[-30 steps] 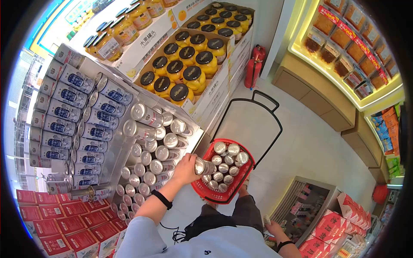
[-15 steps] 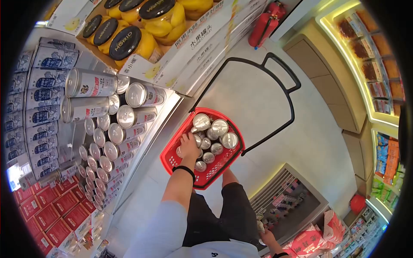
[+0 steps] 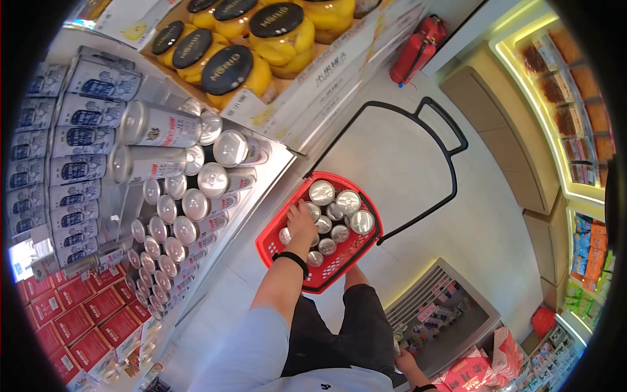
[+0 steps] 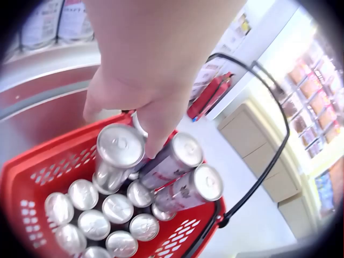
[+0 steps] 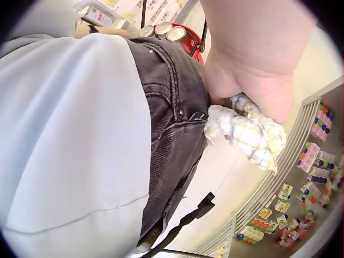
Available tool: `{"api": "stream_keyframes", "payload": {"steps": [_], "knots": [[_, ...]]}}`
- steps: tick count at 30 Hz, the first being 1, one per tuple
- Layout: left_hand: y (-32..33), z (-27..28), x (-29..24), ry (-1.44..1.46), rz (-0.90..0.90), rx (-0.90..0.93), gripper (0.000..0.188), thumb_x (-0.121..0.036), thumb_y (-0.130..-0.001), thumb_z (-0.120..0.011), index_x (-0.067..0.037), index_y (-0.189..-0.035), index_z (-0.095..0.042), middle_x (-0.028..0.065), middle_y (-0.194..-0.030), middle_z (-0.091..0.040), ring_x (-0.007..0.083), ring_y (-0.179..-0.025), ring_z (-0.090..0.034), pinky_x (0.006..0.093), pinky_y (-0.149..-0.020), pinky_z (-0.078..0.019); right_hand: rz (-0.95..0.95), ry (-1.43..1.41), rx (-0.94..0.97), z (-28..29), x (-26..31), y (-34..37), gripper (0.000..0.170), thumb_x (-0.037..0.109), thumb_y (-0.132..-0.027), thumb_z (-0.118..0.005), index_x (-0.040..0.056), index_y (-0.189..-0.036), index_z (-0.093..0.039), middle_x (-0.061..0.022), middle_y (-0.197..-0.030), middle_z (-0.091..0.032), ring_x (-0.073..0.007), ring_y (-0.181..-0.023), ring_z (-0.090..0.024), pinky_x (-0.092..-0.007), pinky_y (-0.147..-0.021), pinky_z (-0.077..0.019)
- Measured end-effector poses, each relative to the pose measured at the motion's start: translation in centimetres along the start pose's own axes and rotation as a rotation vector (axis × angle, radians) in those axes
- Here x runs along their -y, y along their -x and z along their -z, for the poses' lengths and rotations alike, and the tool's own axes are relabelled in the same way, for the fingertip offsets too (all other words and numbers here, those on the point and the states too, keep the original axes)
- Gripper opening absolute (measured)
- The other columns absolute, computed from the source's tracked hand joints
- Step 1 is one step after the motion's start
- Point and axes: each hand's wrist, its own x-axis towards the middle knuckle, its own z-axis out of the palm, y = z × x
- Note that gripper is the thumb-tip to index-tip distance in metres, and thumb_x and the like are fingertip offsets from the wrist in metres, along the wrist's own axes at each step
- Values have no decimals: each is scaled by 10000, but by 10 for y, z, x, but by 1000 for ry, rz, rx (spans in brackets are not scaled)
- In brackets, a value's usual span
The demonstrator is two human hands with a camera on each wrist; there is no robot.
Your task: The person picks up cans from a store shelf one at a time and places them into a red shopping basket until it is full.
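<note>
My left hand [image 3: 302,225] reaches down inside the red basket [image 3: 264,242]. In the left wrist view this hand [image 4: 140,94] has its fingers bent around the far side of a silver-topped can [image 4: 121,146], which stands higher than the lower cans [image 4: 117,208] beside it. Two more raised cans lean at the basket's right, one of them with a bright lid [image 4: 208,183]. My fingertips are partly hidden behind the cans. Low at my side, my right hand [image 5: 258,88] holds a crumpled checked cloth [image 5: 250,137].
Shelves of lying cans [image 3: 166,163] and red boxes [image 3: 81,307] line the left. Yellow fruit jars [image 3: 235,75] stand above in cartons. The basket's black handle [image 3: 450,163] leans outward over the floor. A fire extinguisher [image 3: 418,52] and a grey low display [image 3: 444,313] are to the right.
My left hand has moved with a can from beside the shelf down into the basket. The head view has shifted closer to the basket. My right hand still holds the cloth.
</note>
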Motion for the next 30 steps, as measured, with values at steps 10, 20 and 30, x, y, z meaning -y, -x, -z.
{"api": "stream_keyframes", "payload": {"steps": [10, 20, 30], "knots": [[132, 360, 103, 320, -492, -975, 555, -193, -787, -809, -7, -1240, -547, 212, -1281, -518, 413, -1222, -513, 483, -1018, -454, 281, 179, -59, -45, 39, -47, 598, 509, -934, -529, 11, -1246, -641, -256, -1110, -697, -415, -1083, -662, -497, -931, -498], [63, 462, 204, 316, -139, -646, 980, -366, -649, -910, 4, -1399, -399, 205, -1363, -520, 369, -1234, -580, 449, -1007, -511, 321, 128, -268, -113, 100, 27, 524, 435, -892, -581, 3, -1171, -682, -283, -1110, -694, -450, -1100, -649, -526, -934, -507], [205, 436, 193, -20, -531, -645, 765, -179, -636, -848, 9, -1282, -483, 175, -1188, -530, 390, -1124, -559, 463, -931, -512, 312, 85, -213, -132, 95, 16, 462, 376, -900, -590, 6, -1159, -689, -254, -1108, -710, -415, -1066, -672, -483, -928, -515]]}}
